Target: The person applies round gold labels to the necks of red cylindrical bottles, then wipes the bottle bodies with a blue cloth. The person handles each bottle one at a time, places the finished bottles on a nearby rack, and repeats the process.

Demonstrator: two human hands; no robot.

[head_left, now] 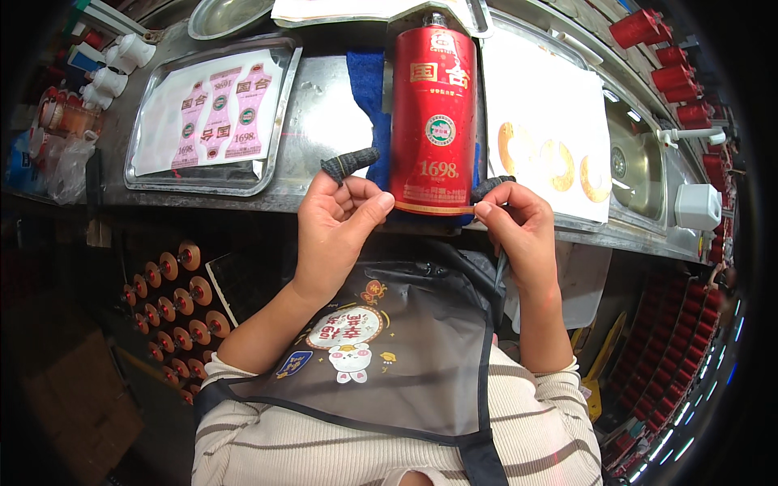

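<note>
A red bottle [434, 121] with gold lettering and a round green-and-white emblem lies on a blue cloth [366, 85], its base towards me and its neck away. Across its base runs a thin gold strip [433, 211]. My left hand [336, 219] is closed at the base's left corner, thumb tip at the strip's left end. At the right corner, my right hand [523, 235] pinches the strip's other end between thumb and finger. Dark knitted covers [350, 164] wrap both index fingers; the right one shows only partly behind the thumb.
On the left, a metal tray [279, 105] holds a sheet of pink labels [219, 113]. White paper with gold curved labels [555, 158] lies right of the bottle. Beyond it are a steel sink [628, 162] and a white jug [698, 206]. Racks of red bottles [664, 356] stand below right.
</note>
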